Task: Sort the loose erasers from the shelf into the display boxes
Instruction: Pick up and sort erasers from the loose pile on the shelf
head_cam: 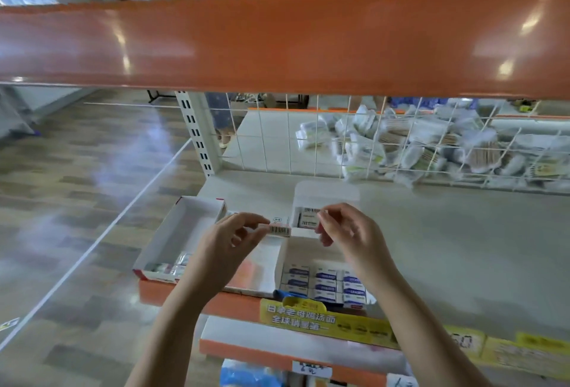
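Note:
My left hand (229,237) pinches a small white eraser with a barcode (279,229) above the shelf. My right hand (345,229) pinches another white eraser (308,217) just to the right of it. Below both hands stand display boxes: a red-edged box (160,238) at the left with a few wrapped pieces at its front, a middle box (262,266), and a right box (283,260) holding rows of blue-and-white erasers (325,285).
The grey shelf board (447,248) stretches to the right. A wire grid (370,140) backs the shelf, with packets of cotton swabs (431,146) behind it. An orange beam (277,44) crosses overhead. Yellow price labels (324,322) hang on the front edge.

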